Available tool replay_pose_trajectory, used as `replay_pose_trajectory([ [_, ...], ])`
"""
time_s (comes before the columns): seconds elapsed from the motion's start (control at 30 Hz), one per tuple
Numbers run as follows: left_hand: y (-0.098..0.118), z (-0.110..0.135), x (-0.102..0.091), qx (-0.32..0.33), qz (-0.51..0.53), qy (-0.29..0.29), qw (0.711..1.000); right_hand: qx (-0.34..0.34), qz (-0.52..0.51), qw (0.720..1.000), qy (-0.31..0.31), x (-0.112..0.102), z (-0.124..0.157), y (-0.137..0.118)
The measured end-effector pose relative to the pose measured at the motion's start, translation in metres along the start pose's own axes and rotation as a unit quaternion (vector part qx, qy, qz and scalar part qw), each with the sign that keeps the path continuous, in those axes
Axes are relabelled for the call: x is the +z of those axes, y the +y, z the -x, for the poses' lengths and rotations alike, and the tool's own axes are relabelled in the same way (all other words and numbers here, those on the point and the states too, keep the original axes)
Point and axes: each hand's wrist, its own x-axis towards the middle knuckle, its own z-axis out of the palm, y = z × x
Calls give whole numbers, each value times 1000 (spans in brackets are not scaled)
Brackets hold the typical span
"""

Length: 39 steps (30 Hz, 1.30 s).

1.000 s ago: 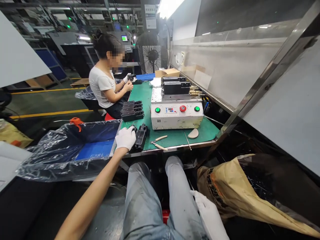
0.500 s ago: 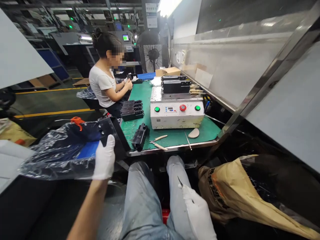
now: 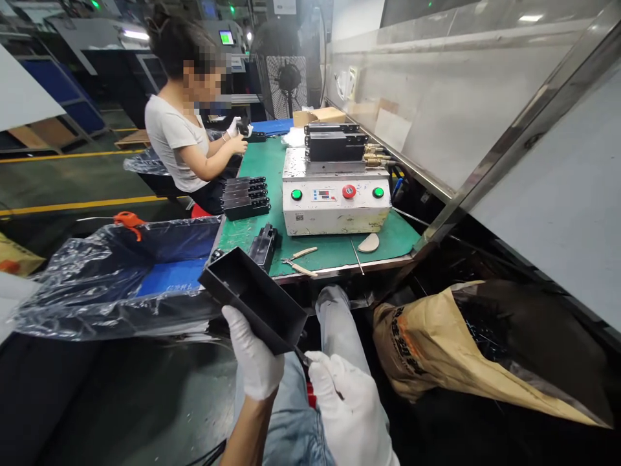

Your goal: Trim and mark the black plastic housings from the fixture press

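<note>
My left hand (image 3: 255, 359), in a white glove, grips a black rectangular plastic box (image 3: 242, 291) from below and to its left. The box is tilted, and its open hollow side faces me. My gloved right hand (image 3: 344, 395) is closed around a thin, pointed dark blade tool (image 3: 303, 356); most of its handle is hidden in the fist. The blade's tip is close to the box's lower right corner; whether it touches, I cannot tell. Behind the box, a similar black part (image 3: 264, 246) lies on the green table mat (image 3: 334, 254).
Pliers (image 3: 301, 262), a thin rod (image 3: 357, 257) and a pale half-round piece (image 3: 369, 243) lie before a white machine (image 3: 337, 217). Several black parts (image 3: 245, 198) are lined up leftward. A plastic-lined bin (image 3: 121, 317) stands left, a paper sack (image 3: 431, 336) right. A co-worker (image 3: 182, 129) sits beyond.
My left hand has brought the box right and down from the bin side, turning its open side toward me. My right hand has moved up and left with the blade tool, close to the box.
</note>
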Motion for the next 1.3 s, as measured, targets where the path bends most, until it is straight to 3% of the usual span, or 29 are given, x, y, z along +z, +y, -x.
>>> replay_pose_trajectory([
  [0.23,0,3,4,-30,6,22,999,11,-36,999,-21,0,0,3],
  [0.6,-3,3,4,14,2,11,1000,39,-47,997,-48,-3,0,2],
  [0.8,-5,8,10,-7,12,22,1000,44,-34,998,-33,-6,3,5],
  [1.0,-12,13,14,36,24,19,999,64,-26,997,-25,-5,5,9],
  [1.3,-17,20,16,25,12,2,1000,35,4,999,11,-6,4,28],
])
